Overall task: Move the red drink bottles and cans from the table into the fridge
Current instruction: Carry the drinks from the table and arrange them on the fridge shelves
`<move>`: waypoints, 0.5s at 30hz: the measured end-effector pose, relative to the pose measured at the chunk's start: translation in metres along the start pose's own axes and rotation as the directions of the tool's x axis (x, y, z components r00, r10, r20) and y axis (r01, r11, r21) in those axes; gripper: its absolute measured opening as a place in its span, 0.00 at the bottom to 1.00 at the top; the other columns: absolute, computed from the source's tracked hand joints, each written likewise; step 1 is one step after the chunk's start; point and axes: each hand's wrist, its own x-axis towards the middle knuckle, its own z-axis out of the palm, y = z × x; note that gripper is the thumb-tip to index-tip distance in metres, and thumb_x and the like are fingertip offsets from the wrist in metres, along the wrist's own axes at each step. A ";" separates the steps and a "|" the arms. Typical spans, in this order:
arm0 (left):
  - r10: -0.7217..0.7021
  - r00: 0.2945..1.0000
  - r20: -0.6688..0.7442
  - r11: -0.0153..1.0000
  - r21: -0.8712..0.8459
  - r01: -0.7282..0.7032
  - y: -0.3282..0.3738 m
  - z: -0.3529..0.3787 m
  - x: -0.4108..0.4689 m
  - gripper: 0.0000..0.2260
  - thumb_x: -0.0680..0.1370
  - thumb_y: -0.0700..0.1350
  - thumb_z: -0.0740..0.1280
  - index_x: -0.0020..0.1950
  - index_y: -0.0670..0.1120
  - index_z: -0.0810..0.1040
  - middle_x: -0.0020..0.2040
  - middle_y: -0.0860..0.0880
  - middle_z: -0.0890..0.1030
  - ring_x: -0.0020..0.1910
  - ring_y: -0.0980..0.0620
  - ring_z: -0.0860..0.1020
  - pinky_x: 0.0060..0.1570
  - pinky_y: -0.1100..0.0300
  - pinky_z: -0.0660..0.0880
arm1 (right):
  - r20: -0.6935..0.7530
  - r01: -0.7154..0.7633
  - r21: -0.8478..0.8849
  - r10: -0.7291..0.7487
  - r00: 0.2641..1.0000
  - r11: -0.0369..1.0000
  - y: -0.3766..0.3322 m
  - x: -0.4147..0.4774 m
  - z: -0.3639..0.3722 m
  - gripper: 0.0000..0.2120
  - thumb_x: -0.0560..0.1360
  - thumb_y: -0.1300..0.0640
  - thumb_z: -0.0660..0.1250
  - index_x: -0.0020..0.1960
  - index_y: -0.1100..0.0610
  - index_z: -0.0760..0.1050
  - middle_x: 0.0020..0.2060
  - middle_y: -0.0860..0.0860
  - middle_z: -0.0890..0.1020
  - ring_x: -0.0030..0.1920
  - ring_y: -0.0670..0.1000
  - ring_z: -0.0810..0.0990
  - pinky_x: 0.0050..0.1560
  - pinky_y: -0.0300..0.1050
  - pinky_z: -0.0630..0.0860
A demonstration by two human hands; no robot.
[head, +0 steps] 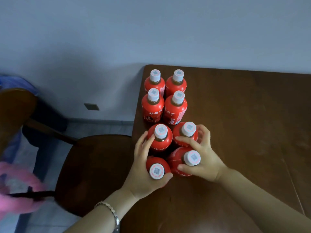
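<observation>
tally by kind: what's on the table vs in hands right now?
Red bottles standing free on the table: 4 (e.g.)
Red bottles under the left hand: 2 (e.g.)
Red bottles under the right hand: 2 (e.g.)
Cans: 0 visible
Total: 8 red bottles, all with white caps

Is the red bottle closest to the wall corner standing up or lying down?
Standing up. The far-left red plastic bottle shows its white cap on top, base on the brown wooden table.
</observation>
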 end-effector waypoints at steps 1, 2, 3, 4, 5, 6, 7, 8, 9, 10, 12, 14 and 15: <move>-0.005 1.000 -0.024 1.000 -0.011 0.005 -0.001 0.003 -0.001 0.39 0.65 0.54 0.73 0.72 0.52 0.59 0.74 0.52 0.56 0.72 0.60 0.59 0.64 0.73 0.62 | 0.053 0.013 -0.032 -0.011 0.999 0.999 0.002 0.005 -0.005 0.30 0.60 0.35 0.69 0.61 0.36 0.67 0.70 0.51 0.47 0.74 0.56 0.48 0.72 0.58 0.60; -0.015 0.999 -0.043 1.000 -0.019 0.014 -0.001 0.006 -0.002 0.39 0.65 0.55 0.73 0.72 0.52 0.60 0.74 0.51 0.57 0.72 0.60 0.59 0.65 0.72 0.62 | 0.108 0.025 -0.062 -0.018 0.994 0.998 0.003 0.011 -0.008 0.29 0.60 0.34 0.69 0.59 0.35 0.68 0.72 0.51 0.44 0.75 0.56 0.43 0.72 0.59 0.57; -0.023 0.998 -0.056 0.999 -0.027 0.022 -0.001 0.008 -0.002 0.38 0.66 0.55 0.73 0.72 0.52 0.60 0.74 0.51 0.57 0.72 0.61 0.59 0.65 0.72 0.62 | 0.154 0.039 -0.084 -0.026 0.988 0.996 0.003 0.016 -0.010 0.27 0.60 0.34 0.69 0.57 0.35 0.70 0.73 0.50 0.42 0.75 0.53 0.40 0.72 0.58 0.56; -0.036 0.998 -0.054 0.999 -0.033 0.035 -0.001 0.008 -0.002 0.38 0.65 0.55 0.73 0.72 0.53 0.60 0.75 0.51 0.57 0.72 0.61 0.59 0.64 0.73 0.62 | 0.177 0.052 -0.090 -0.035 0.984 0.995 0.002 0.019 -0.011 0.25 0.60 0.35 0.70 0.56 0.38 0.73 0.74 0.49 0.41 0.75 0.52 0.39 0.72 0.57 0.55; -0.051 0.998 -0.037 0.998 -0.043 0.049 -0.001 0.008 -0.002 0.39 0.65 0.55 0.73 0.72 0.53 0.59 0.75 0.51 0.56 0.72 0.62 0.59 0.64 0.73 0.63 | 0.167 0.062 -0.082 -0.047 0.985 0.995 0.001 0.021 -0.010 0.24 0.60 0.37 0.71 0.54 0.42 0.76 0.74 0.49 0.43 0.75 0.53 0.42 0.72 0.58 0.56; -0.067 0.998 0.002 0.996 -0.058 0.067 -0.001 0.006 0.000 0.40 0.64 0.55 0.73 0.72 0.55 0.57 0.75 0.51 0.55 0.72 0.61 0.58 0.64 0.73 0.63 | 0.135 0.072 -0.070 -0.062 0.989 0.995 0.001 0.021 -0.008 0.23 0.61 0.39 0.71 0.53 0.47 0.78 0.73 0.48 0.46 0.75 0.54 0.46 0.72 0.60 0.59; -0.083 0.995 0.057 0.993 -0.076 0.088 -0.001 0.002 0.003 0.42 0.63 0.54 0.74 0.72 0.57 0.55 0.76 0.52 0.52 0.73 0.61 0.57 0.65 0.71 0.63 | 0.097 0.090 -0.056 -0.084 0.992 0.994 0.000 0.020 -0.005 0.22 0.61 0.41 0.71 0.51 0.50 0.79 0.71 0.45 0.47 0.74 0.55 0.49 0.70 0.61 0.61; -0.098 0.988 0.122 0.991 -0.081 0.109 -0.001 -0.003 0.008 0.45 0.62 0.54 0.75 0.72 0.59 0.52 0.76 0.53 0.50 0.73 0.61 0.56 0.67 0.68 0.62 | 0.062 0.118 -0.046 -0.115 0.991 0.992 0.000 0.018 -0.003 0.21 0.61 0.42 0.70 0.50 0.52 0.79 0.70 0.41 0.48 0.74 0.55 0.51 0.69 0.61 0.63; -0.112 0.976 0.189 0.990 -0.061 0.125 -0.002 -0.009 0.016 0.47 0.61 0.53 0.76 0.72 0.62 0.49 0.76 0.55 0.47 0.74 0.61 0.54 0.69 0.65 0.60 | 0.035 0.146 -0.035 -0.145 0.989 0.989 -0.001 0.017 -0.001 0.20 0.61 0.43 0.69 0.49 0.52 0.79 0.69 0.36 0.47 0.74 0.55 0.52 0.68 0.62 0.63; -0.123 0.961 0.250 0.991 -0.019 0.132 -0.002 -0.014 0.025 0.49 0.61 0.52 0.76 0.71 0.64 0.46 0.76 0.57 0.45 0.74 0.61 0.52 0.69 0.64 0.58 | 0.018 0.163 -0.027 -0.162 0.987 0.986 -0.001 0.016 0.001 0.20 0.61 0.43 0.69 0.49 0.53 0.79 0.68 0.32 0.46 0.73 0.55 0.52 0.68 0.62 0.63; -0.136 0.939 0.315 0.991 0.049 0.127 -0.003 -0.020 0.045 0.50 0.61 0.50 0.75 0.70 0.65 0.44 0.74 0.61 0.45 0.73 0.63 0.52 0.67 0.67 0.57 | 0.004 0.159 -0.016 -0.159 0.987 0.987 0.000 0.015 0.003 0.20 0.61 0.43 0.68 0.48 0.52 0.78 0.68 0.32 0.46 0.73 0.54 0.52 0.68 0.63 0.62; -0.159 0.943 0.292 0.987 0.040 0.154 -0.002 -0.019 0.062 0.47 0.60 0.49 0.74 0.70 0.62 0.48 0.70 0.61 0.51 0.67 0.65 0.60 0.61 0.72 0.60 | 0.000 0.123 0.002 -0.123 0.992 0.992 0.000 0.017 0.003 0.19 0.61 0.42 0.68 0.48 0.52 0.78 0.69 0.40 0.49 0.73 0.55 0.53 0.68 0.62 0.62; -0.176 0.947 0.267 0.984 0.021 0.177 -0.002 -0.018 0.069 0.45 0.60 0.48 0.73 0.70 0.60 0.51 0.68 0.60 0.53 0.63 0.66 0.62 0.59 0.71 0.62 | -0.002 0.110 0.010 -0.110 0.994 0.994 0.000 0.017 0.003 0.19 0.61 0.42 0.67 0.47 0.52 0.78 0.69 0.43 0.51 0.72 0.56 0.53 0.68 0.62 0.62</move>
